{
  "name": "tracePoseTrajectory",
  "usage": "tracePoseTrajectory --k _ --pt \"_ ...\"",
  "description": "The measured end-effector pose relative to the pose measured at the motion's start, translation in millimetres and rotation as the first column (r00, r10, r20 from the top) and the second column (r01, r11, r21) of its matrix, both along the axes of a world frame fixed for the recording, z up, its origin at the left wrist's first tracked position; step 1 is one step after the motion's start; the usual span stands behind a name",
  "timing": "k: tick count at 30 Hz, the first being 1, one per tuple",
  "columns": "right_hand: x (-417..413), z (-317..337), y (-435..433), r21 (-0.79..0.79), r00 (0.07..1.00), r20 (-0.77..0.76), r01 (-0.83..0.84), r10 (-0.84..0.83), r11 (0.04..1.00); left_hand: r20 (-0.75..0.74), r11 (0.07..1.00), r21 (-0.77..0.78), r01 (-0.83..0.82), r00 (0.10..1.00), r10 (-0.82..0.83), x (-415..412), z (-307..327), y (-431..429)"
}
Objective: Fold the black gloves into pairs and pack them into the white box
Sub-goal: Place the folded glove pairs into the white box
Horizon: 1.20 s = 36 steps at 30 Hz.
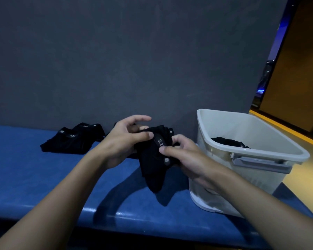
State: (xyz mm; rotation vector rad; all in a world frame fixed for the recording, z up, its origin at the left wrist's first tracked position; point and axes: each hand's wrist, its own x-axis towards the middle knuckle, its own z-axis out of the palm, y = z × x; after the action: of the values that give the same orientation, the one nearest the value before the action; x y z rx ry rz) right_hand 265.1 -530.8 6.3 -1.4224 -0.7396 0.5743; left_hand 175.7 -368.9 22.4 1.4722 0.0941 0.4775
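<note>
Both hands hold a bundle of black gloves [153, 163] above the blue bench, its lower end hanging down. My left hand [122, 139] pinches the bundle's upper left part with thumb and fingers. My right hand [181, 152] grips its right side, thumb on the strap printed "5.11". The white box [257, 159] stands just right of the hands, with a black glove bundle [229, 141] lying inside it. A pile of black gloves [72, 139] lies on the bench at the left, against the wall.
The blue padded bench [34, 177] runs across the view, its front edge near me. A dark grey wall [125, 60] stands right behind it. To the right of the box are a yellow floor and an orange wall [296, 69].
</note>
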Motion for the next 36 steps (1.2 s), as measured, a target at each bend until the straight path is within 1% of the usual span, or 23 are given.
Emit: tracePoseTrajectory --k 3,8,11,13,17,20,22,26,28,32,36 --pt "-10 18 -6 0.034 0.983 0.184 -0.011 0.004 0.999 0.070 1.000 -0.005 -0.010 0.997 0.010 -6 14 -2" --pt "-22 53 -21 0.096 0.958 0.274 -0.109 0.079 0.989 0.196 0.994 -0.017 -0.107 0.975 0.108 -6 38 -12" --pt "-20 66 -30 0.120 0.927 0.373 -0.092 0.041 0.988 0.233 0.986 0.026 -0.164 0.960 0.153 -1 47 -20" --pt "-15 72 -35 0.123 0.908 0.419 -0.049 -0.007 0.991 0.243 0.982 0.067 -0.178 0.957 0.157 3 52 -26" --pt "3 85 -50 0.135 0.931 0.349 0.066 -0.110 0.989 0.235 0.968 0.154 -0.200 0.959 0.161 15 52 -33" --pt "24 95 -66 0.134 0.929 0.305 0.175 -0.209 0.975 0.212 0.934 0.284 -0.216 0.964 0.158 25 46 -36" --pt "40 98 -78 0.119 0.927 0.260 0.246 -0.269 0.962 0.179 0.911 0.367 -0.190 0.975 0.131 33 41 -41" --pt "74 97 -95 0.038 0.906 0.195 0.376 -0.376 0.926 0.108 0.874 0.476 -0.095 0.993 0.049 51 30 -58" --pt "89 93 -99 -0.030 0.903 0.177 0.402 -0.391 0.915 0.064 0.853 0.519 -0.049 0.998 0.019 58 25 -65" --pt "116 84 -96 -0.175 0.915 0.125 0.401 -0.384 0.899 0.000 0.860 0.509 0.043 0.999 -0.050 71 16 -70" --pt "131 80 -84 -0.268 0.945 0.037 0.324 -0.326 0.907 -0.050 0.859 0.501 0.103 0.995 -0.090 83 11 -70"
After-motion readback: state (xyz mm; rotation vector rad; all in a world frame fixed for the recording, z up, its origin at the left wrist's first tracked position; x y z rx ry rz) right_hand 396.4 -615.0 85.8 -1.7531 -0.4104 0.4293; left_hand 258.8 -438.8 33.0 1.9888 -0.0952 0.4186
